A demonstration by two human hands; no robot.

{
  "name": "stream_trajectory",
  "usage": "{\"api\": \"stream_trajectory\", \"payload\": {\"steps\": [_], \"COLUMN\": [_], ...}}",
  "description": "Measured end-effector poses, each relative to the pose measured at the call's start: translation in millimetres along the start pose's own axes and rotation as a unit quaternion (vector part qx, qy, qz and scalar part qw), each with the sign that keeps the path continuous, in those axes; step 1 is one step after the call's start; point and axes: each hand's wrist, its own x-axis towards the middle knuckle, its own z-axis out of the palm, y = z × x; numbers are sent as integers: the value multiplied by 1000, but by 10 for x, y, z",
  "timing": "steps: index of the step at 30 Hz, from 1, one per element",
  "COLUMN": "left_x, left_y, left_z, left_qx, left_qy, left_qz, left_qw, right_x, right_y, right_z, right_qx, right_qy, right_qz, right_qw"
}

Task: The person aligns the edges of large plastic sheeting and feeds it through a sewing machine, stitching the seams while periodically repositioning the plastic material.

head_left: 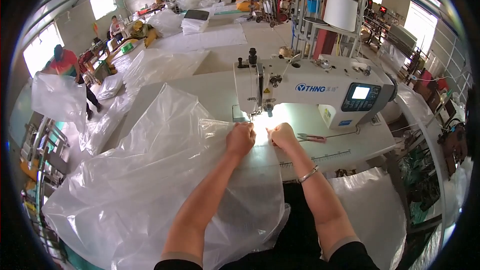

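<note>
A big sheet of clear plastic film (165,180) drapes over the left part of the sewing table and down across my lap. Just left of the needle, my left hand (241,139) is closed on the film's gathered edge. My right hand (283,136) is closed in a pinch right of the needle, at the film's right edge; glare hides exactly what its fingertips grip. Between and behind both hands stands the white sewing machine (300,87), its needle and presser foot lit by a bright lamp. Thread snips (312,138) lie beside my right hand.
A printed ruler (320,158) runs along the table's front. Silvery sheeting (372,210) hangs at the lower right. A thread cone (341,12) stands behind the machine. At left, a person in red (65,62) handles plastic film; more film covers the floor.
</note>
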Motion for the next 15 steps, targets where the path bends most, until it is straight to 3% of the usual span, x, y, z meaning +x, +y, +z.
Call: {"api": "stream_trajectory", "payload": {"steps": [2, 5, 9, 11, 12, 14, 15], "left_x": [-8, -18, -10, -12, -13, -18, -22], "left_y": [-32, -33, -89, -86, -80, -53, -44], "left_z": [12, 14, 58, 63, 70, 42, 31], "left_qx": [-35, -30, -53, -36, -38, -42, -43], "left_qy": [15, 8, 41, 36, 37, 23, 24], "left_qz": [25, 3, 5, 6, 7, -4, -4], "left_qw": [999, 1000, 998, 999, 999, 999, 999], "right_x": [46, 29, -26, 2, 20, -46, -41], "right_y": [26, 18, -69, 41, 101, 63, 97], "right_z": [37, 176, 164, 192, 187, 167, 181], "right_qx": [-228, -202, -211, 1, -1, 210, 209], "right_qy": [29, 81, 79, 30, 32, -34, -34], "right_qz": [-92, -112, -108, -14, -14, 86, 86], "right_qw": [969, 970, 968, 999, 999, 973, 974]}}
